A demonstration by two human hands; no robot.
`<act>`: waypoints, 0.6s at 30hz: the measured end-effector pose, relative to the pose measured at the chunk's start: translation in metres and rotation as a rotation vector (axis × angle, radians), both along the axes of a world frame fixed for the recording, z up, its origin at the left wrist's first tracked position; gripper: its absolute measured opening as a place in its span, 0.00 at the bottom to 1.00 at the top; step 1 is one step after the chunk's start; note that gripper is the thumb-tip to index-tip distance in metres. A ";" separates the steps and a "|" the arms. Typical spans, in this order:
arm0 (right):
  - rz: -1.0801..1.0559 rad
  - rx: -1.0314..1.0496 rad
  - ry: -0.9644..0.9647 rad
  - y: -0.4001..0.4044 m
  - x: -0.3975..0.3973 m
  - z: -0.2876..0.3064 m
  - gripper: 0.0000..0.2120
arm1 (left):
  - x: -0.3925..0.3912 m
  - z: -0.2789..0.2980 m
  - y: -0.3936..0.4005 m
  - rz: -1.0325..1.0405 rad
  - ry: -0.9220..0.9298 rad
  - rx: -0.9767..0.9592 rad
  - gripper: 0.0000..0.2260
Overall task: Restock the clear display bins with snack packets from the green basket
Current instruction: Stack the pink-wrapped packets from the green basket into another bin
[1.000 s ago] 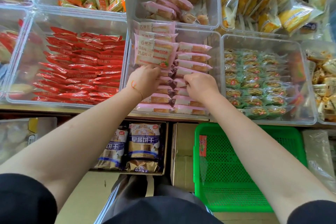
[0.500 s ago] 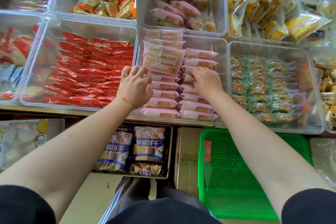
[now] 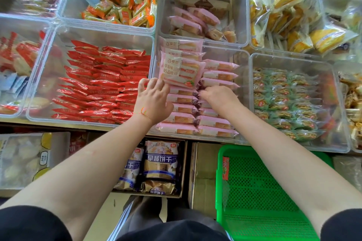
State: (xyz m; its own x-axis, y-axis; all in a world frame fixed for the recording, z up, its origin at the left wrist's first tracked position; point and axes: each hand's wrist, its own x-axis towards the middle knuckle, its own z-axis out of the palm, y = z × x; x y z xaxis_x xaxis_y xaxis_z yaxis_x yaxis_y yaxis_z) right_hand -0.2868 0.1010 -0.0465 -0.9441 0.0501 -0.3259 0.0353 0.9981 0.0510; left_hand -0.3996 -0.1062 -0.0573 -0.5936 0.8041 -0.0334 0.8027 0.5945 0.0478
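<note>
Pink snack packets (image 3: 182, 100) lie in two neat columns in the middle clear bin (image 3: 243, 76); several more pink packets (image 3: 181, 68) stand upright at its back left. My left hand (image 3: 152, 100) rests on the left column, its loosely curled fingers touching the lower edge of the upright packets. My right hand (image 3: 219, 98) lies on the right column, and its fingertips push into the seam between the two columns. The green basket (image 3: 254, 191) sits below the shelf at the right, with nothing showing on its visible mesh floor.
Clear bins surround the pink one: red packets (image 3: 101, 84) to the left, green packets (image 3: 284, 103) to the right, orange and yellow ones behind. Under the shelf a cardboard box holds blue biscuit bags (image 3: 160, 164).
My left hand let go of the upright packets' lower edge and shifted left onto the column. My right hand moved farther back along the right column. The view shifted slightly.
</note>
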 end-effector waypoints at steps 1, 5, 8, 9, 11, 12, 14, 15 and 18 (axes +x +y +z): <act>-0.045 -0.013 -0.025 0.001 -0.002 0.000 0.11 | 0.000 0.000 0.000 0.001 0.001 -0.003 0.16; -0.161 -0.058 -0.062 0.014 -0.003 0.001 0.10 | 0.000 0.002 0.000 0.002 0.002 -0.010 0.17; -0.202 -0.100 -0.100 0.015 -0.009 0.013 0.04 | 0.001 0.002 0.001 0.006 0.001 -0.016 0.18; -0.242 -0.108 -0.072 0.017 -0.014 0.017 0.06 | 0.001 0.002 0.001 0.007 0.002 -0.020 0.19; -0.340 -0.129 0.078 0.024 -0.022 0.019 0.07 | 0.001 0.002 0.001 0.010 0.003 -0.024 0.19; -0.376 -0.142 0.155 0.027 -0.025 0.018 0.05 | 0.001 0.003 0.001 0.010 0.003 -0.023 0.19; -0.387 -0.120 0.165 0.029 -0.027 0.011 0.06 | 0.001 0.003 0.001 0.012 0.004 -0.019 0.18; -0.379 -0.096 0.131 0.028 -0.026 0.007 0.08 | 0.001 0.003 0.001 0.014 0.005 -0.016 0.18; -0.368 -0.021 0.141 0.029 -0.019 -0.008 0.12 | 0.001 0.002 0.001 0.019 0.004 0.007 0.15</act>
